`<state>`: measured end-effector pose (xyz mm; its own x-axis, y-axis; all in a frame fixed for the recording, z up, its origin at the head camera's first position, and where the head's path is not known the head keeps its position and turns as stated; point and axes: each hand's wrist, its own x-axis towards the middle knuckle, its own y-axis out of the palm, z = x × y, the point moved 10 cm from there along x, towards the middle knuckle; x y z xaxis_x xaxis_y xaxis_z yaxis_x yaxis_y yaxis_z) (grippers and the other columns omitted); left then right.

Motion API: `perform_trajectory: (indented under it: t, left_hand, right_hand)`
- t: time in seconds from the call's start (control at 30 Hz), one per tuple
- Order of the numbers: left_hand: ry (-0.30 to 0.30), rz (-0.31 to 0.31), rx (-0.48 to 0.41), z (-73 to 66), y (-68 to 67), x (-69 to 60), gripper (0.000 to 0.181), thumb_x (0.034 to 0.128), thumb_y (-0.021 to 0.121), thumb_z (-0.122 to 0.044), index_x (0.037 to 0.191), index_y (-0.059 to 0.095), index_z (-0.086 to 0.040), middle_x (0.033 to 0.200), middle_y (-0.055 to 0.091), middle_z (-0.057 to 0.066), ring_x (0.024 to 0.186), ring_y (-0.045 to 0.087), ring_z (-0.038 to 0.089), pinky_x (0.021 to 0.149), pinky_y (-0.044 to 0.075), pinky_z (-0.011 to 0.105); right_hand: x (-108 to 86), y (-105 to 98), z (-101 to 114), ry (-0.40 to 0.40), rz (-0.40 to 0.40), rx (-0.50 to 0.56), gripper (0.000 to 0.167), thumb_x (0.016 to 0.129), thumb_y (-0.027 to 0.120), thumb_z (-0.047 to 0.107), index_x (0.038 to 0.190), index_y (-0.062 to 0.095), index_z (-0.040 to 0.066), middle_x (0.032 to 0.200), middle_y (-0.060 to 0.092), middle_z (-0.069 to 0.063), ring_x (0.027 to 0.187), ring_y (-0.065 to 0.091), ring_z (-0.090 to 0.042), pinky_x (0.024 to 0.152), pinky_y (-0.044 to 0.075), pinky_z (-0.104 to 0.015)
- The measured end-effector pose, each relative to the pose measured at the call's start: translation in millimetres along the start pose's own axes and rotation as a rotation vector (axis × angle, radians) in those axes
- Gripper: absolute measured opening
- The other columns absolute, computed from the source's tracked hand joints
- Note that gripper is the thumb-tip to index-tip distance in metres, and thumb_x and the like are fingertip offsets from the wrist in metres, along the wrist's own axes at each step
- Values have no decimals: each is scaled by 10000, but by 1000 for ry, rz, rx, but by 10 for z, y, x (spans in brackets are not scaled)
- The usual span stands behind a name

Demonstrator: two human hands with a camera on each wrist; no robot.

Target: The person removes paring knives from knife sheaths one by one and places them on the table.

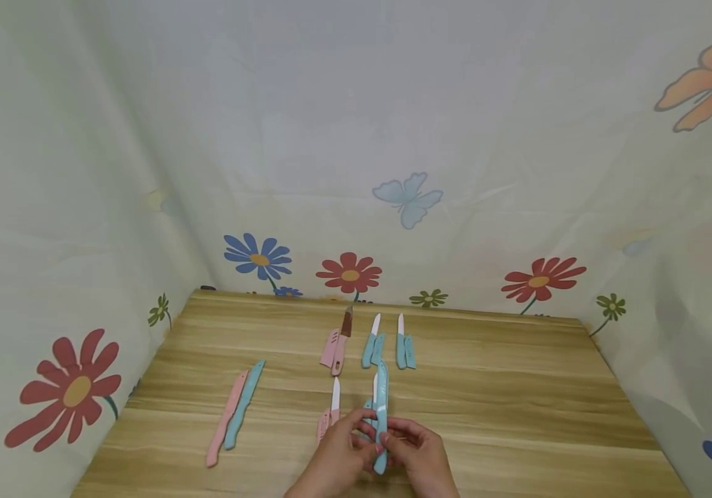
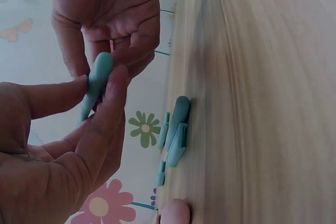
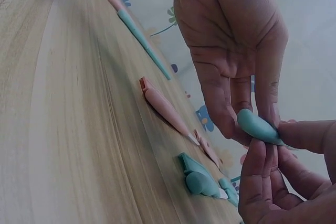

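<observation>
Near the front of the table, my left hand and my right hand both pinch one teal knife between thumb and fingers. It is held raised with the handle toward me, and its far half looks covered by a teal sheath. In the left wrist view the rounded handle end sits between the fingertips of both hands. Behind the hands lies another teal knife with a white blade and its sheath, partly hidden. A pink knife with a white blade and a pink sheath lies left of it.
Farther back lie a pink knife with a dark brown blade and two teal knives, each beside its sheath. At left lie a long pink knife and a long teal knife, side by side. A flowered curtain surrounds the wooden table.
</observation>
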<state>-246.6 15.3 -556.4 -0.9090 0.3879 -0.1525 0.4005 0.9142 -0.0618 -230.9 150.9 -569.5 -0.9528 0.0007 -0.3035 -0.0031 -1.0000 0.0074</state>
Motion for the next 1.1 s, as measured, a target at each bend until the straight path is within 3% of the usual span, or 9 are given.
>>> perform_trajectory:
  t: [0.23, 0.47, 0.73, 1.1]
  left_hand:
    - [71, 8, 90, -134, -107, 43, 472, 945, 729, -115, 1387, 587, -30, 1100, 657, 68, 959, 699, 151, 730, 585, 215]
    - [79, -74, 8, -282, -252, 215, 425, 972, 702, -132, 1374, 612, -26, 1117, 681, 114, 1008, 707, 213, 796, 621, 250]
    - [75, -147, -77, -350, -300, 403, 412, 970, 700, -101, 1364, 622, -7, 1129, 671, 153, 1014, 710, 225, 830, 632, 289]
    - [51, -164, -112, -321, -321, 501, 384, 924, 690, 23, 1306, 649, 34, 1012, 670, 123, 859, 703, 154, 755, 641, 297]
  right_hand:
    - [-13, 6, 12, -19, 10, -1, 443, 958, 726, 124, 1316, 618, -113, 1012, 727, -56, 858, 693, -118, 710, 621, -281]
    - [-35, 7, -12, 0, 10, -19, 462, 951, 738, 144, 1318, 619, -110, 1023, 726, -37, 890, 676, -118, 706, 620, -289]
    - [-38, 19, -44, 18, 16, -8, 455, 944, 743, 142, 1304, 629, -112, 1010, 733, -33, 880, 684, -111, 720, 624, -300]
    - [-49, 21, -63, 13, 29, -1, 437, 940, 740, 127, 1284, 630, -119, 1005, 728, -42, 881, 687, -117, 718, 625, -294]
